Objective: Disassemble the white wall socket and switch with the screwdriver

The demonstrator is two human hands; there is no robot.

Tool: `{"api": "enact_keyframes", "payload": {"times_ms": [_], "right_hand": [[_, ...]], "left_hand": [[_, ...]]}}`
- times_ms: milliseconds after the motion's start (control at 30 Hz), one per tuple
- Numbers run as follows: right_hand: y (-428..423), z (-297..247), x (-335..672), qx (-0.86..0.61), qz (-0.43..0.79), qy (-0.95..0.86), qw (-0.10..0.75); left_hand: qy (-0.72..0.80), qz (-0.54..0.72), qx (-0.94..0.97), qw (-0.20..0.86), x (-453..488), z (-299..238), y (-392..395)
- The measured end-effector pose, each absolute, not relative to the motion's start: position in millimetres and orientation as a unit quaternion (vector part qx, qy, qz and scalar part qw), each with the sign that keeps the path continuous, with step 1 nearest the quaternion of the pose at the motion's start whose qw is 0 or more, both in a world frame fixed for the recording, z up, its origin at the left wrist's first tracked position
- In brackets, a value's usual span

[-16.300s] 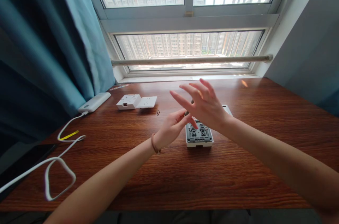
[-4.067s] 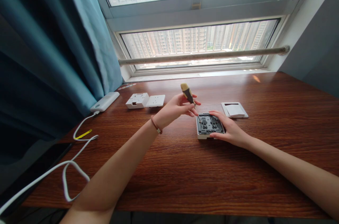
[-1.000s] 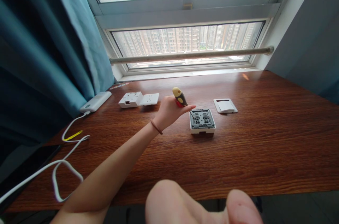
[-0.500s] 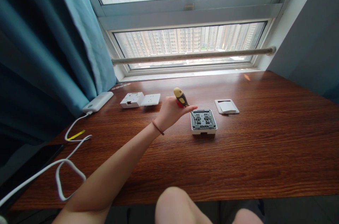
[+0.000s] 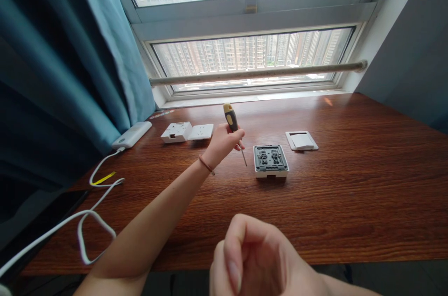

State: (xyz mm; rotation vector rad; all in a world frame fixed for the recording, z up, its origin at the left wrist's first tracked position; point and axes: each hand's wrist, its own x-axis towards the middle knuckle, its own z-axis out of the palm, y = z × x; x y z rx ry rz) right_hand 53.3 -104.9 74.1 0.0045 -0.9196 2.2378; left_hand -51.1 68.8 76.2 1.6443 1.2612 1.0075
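My left hand (image 5: 224, 143) is closed around a screwdriver (image 5: 230, 117) with a yellow and black handle. The shaft points down and its tip is just left of a white switch box (image 5: 271, 173), apart from it. That box lies on the table with its grey inner frame and two switch mechanisms exposed. Close to the camera, at the bottom, my right hand (image 5: 259, 258) has its fingers curled in. Whatever those fingers may pinch is hidden. A white switch cover with a rocker (image 5: 302, 141) lies behind and right of the box.
On the brown wooden table (image 5: 350, 193), a white box (image 5: 176, 132) and a white socket plate (image 5: 200, 132) sit at the back left. A white power bank (image 5: 132, 135) with a white cable (image 5: 100, 158) lies by the blue curtain (image 5: 105, 53). A window is behind.
My left hand has drawn the screwdriver up and left, off the switch box, and it now stands more upright. My right hand has come into view at the bottom.
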Motion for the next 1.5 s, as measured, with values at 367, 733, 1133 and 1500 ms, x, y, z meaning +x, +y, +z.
{"api": "enact_keyframes", "payload": {"times_ms": [367, 733, 1133, 1500], "right_hand": [[58, 48, 138, -0.391, 0.331, -0.768, 0.386], [71, 20, 140, -0.400, 0.218, -0.846, 0.276], [68, 15, 137, -0.409, 0.140, -0.865, 0.256], [64, 19, 137, -0.410, 0.140, -0.866, 0.248]], "left_hand": [[0.494, 0.272, 0.568, 0.600, -45, 41, 83], [0.466, 0.219, 0.588, 0.624, -42, 22, 83], [0.466, 0.207, 0.589, 0.627, -41, 31, 77], [0.480, 0.206, 0.613, 0.593, -39, 32, 78]]}}
